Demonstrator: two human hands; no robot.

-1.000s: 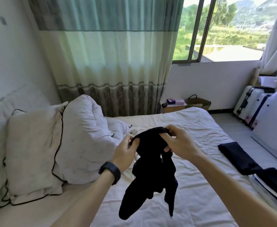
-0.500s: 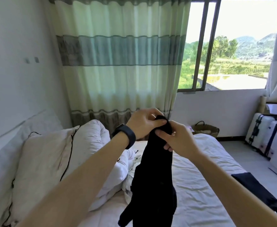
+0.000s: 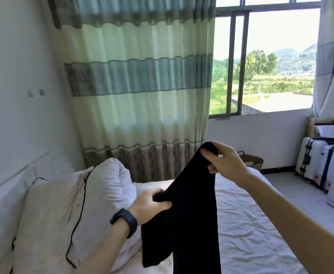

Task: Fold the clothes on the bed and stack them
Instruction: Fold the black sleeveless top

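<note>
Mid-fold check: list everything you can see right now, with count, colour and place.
Garment: one, black, held up over the bed.
Bed: one, white sheet, beneath the garment.
Pillow: one, off-white, black piping, left.
Duvet: one, white, bunched beside the pillow.
Curtains: two, green-banded, flanking the window.
Basket: one, brown, floor under the window.
Suitcases: two, white, far right.
Wristband: one, black, left wrist.
Left hand: one, grips the garment's side.
Right hand: one, pinches its top.
</note>
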